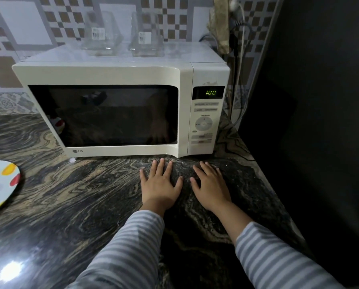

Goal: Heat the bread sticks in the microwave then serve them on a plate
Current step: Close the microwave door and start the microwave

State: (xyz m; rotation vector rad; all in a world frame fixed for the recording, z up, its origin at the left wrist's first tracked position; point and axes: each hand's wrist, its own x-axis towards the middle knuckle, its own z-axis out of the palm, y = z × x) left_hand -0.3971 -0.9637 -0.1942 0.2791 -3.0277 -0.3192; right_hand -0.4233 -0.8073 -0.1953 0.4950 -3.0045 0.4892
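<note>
With the cream-white boxy microwave (pixel 120 105) shut and showing 1:00, left hand (pixel 161 184) and right hand (pixel 211 187) lie flat, fingers spread, on the dark marbled surface (pixel 74 195). Guessing start button's next.

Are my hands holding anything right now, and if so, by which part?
Nothing is held. The left hand and right hand lie flat, fingers spread, on the counter before the microwave.

Left hand (pixel 161 185), right hand (pixel 211 187) flat on counter (pixel 80 195); microwave (pixel 120 76) door closed, display 1:00.
</note>
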